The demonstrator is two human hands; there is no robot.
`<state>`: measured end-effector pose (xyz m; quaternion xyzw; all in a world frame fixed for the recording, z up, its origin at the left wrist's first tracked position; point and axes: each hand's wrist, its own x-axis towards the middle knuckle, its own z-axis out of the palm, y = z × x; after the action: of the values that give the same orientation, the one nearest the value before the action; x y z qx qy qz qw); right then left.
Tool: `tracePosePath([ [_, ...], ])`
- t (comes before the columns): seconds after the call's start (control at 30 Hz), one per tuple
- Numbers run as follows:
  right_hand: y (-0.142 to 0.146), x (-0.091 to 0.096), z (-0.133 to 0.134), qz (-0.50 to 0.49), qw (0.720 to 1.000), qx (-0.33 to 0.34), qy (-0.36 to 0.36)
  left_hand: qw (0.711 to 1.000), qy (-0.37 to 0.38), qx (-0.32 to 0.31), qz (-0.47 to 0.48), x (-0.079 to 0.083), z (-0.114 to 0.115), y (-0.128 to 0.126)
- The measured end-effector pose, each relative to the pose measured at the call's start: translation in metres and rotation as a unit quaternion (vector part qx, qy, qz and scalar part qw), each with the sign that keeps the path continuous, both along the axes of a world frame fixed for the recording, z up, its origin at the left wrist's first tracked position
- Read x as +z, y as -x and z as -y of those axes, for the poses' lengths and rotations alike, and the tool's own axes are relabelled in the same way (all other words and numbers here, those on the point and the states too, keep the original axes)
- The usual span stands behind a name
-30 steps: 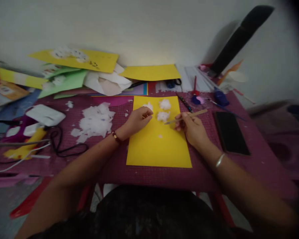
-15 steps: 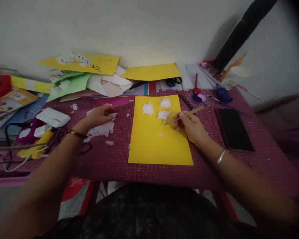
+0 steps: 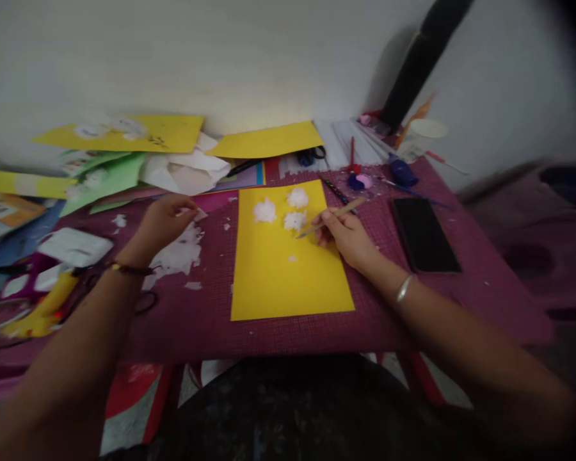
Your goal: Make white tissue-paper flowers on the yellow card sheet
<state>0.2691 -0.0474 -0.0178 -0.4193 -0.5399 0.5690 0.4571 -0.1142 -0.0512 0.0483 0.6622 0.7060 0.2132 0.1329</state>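
A thin white paper scrap [image 3: 201, 214] is pinched between the fingertips of the left hand [image 3: 169, 221], above the worktop [image 3: 211, 330], near the heap of torn white paper [image 3: 178, 255] and to the left of the yellow sheet [image 3: 292, 291]. A slim stick [image 3: 353, 206] is held in the right hand [image 3: 346, 235] much as a pen is held; that grip is closed round the shaft, and the pointed tip is angled down over the sheet, just beside the lower right tuft [image 3: 295, 221]. Whether the paper is touched by the tip cannot be told. The left tuft [image 3: 265, 210] and the upper right tuft [image 3: 297, 198] are set on the upper part of the same sheet, and a small pale piece [image 3: 292, 258] is seen lower down, apart from them. The step in hand is judged to be the supplying of a single scrap, with the stick held ready over the sheet. For the scrap to be joined to that work, a rightward carry by the left hand would be called for, with a light pinch so that no crease is made, a steady stick tip, and a path by which the tufts are not brushed.
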Motion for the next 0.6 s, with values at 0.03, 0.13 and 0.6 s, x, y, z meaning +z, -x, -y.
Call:
tracePosePath([
  [0.03, -0.001, 0.002, -0.002, 0.002, 1.000, -0.003, -0.001, 0.999, -0.038, -0.023, -0.015, 0.004, 0.000, -0.012],
  [0.13, -0.005, 0.004, -0.011, -0.004, 1.000, -0.028, -0.006, 0.967, -0.190, -0.155, -0.076, 0.012, -0.002, -0.059],
  [0.6, -0.004, -0.011, -0.008, 0.067, 0.991, 0.060, -0.094, 0.905, 0.058, -0.101, 0.409, -0.067, -0.033, -0.134],
])
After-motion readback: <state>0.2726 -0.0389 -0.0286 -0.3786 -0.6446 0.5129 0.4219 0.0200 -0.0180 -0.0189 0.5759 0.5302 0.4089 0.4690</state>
